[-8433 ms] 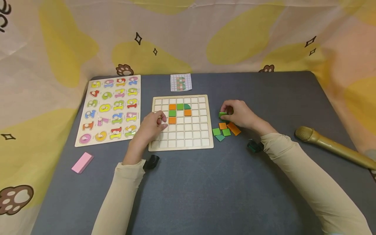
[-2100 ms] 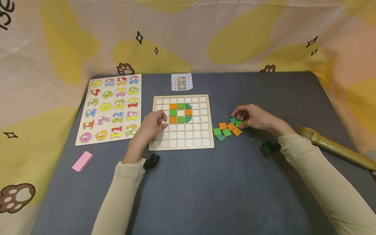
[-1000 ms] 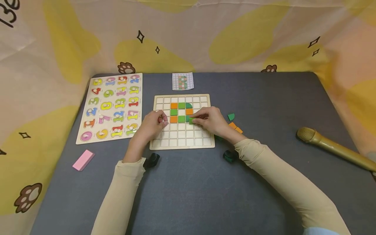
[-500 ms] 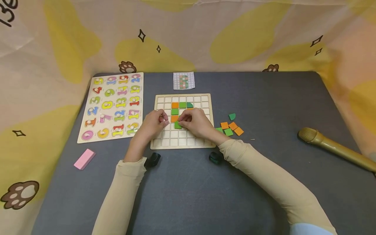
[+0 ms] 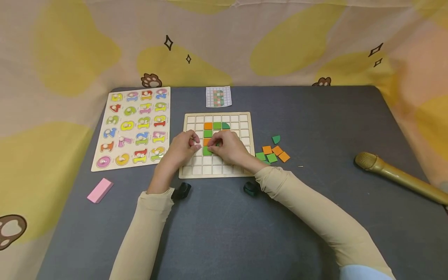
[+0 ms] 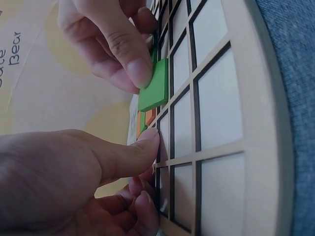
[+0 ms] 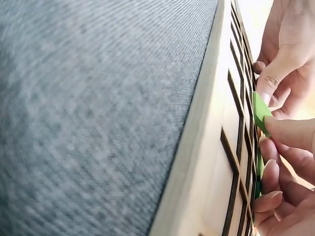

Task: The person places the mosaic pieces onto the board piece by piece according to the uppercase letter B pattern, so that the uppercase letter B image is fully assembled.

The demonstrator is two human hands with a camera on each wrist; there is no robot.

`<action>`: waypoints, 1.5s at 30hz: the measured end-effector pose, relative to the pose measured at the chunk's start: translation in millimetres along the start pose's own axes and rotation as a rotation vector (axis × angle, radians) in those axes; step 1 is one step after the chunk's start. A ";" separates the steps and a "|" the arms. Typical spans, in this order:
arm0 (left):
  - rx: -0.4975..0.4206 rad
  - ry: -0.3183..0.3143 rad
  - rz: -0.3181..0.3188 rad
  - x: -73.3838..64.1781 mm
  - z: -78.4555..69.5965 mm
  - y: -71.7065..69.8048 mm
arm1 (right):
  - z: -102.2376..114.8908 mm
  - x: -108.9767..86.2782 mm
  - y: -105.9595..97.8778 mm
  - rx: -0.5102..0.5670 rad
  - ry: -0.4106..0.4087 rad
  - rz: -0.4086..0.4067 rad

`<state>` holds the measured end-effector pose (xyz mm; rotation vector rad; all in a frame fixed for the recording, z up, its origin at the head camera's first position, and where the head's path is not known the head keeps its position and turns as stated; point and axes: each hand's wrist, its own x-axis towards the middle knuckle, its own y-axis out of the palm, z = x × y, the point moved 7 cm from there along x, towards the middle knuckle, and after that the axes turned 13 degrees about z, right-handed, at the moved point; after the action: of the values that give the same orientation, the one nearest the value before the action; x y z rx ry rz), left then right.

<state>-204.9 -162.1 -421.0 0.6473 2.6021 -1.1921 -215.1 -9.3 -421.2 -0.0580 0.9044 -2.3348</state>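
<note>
My right hand (image 5: 229, 147) pinches a green square tile (image 5: 207, 151) between thumb and fingers, over the wooden grid board (image 5: 217, 171). In the head view the tile is just below an orange tile (image 5: 206, 141) in the pattern's left column. The left wrist view shows this green tile (image 6: 155, 88) tilted against the grid. My left hand (image 5: 182, 149) rests at the board's left side, fingers loosely curled around nothing, thumb tip at the grid beside the tile. A green square (image 5: 217, 125) and a dark green quarter-round (image 5: 225, 126) lie in the top row; my right hand hides other tiles.
Right of the board lie loose orange tiles (image 5: 277, 150) and green tiles (image 5: 272, 158), with a dark green quarter-round tile (image 5: 276, 139) behind them. A pattern card (image 5: 218, 97) lies behind the board. Around are a number puzzle (image 5: 132, 164), pink block (image 5: 100, 190) and gold microphone (image 5: 395, 175).
My right hand has carried the green tile left from the loose pile to the grid, lowering it beneath the orange tile. Earlier, a green square and a quarter-round joined the pattern. My left hand stayed put.
</note>
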 end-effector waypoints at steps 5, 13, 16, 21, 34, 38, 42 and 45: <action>0.007 -0.004 0.002 -0.1 0.1 -0.5 | 2.3 -0.8 0.5 -0.017 -0.009 0.000; 0.003 -0.009 0.008 0.6 1.0 1.1 | -11.0 -14.1 -16.6 -0.012 -0.016 0.066; 0.004 -0.012 0.010 0.3 1.2 0.7 | -24.7 -23.1 -31.8 -0.015 0.009 0.053; 0.003 -0.015 0.011 0.4 1.5 0.5 | -48.6 -39.4 -60.8 -0.013 0.051 0.036; 0.008 -0.001 0.007 1.2 1.2 1.3 | -90.2 -87.9 -103.4 -0.094 0.142 0.279; 0.003 -0.006 0.009 0.4 0.9 1.4 | -95.3 -98.5 -108.4 -0.142 0.181 0.314; 0.006 -0.013 0.011 0.5 0.7 1.8 | -99.0 -104.1 -110.0 -0.139 0.195 0.313; 0.010 -0.016 0.012 0.8 0.9 2.3 | -100.5 -105.9 -109.6 -0.127 0.190 0.307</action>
<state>-204.6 -161.2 -423.4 0.6516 2.5778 -1.2027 -214.7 173.0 -411.3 0.2378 1.0725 -2.0205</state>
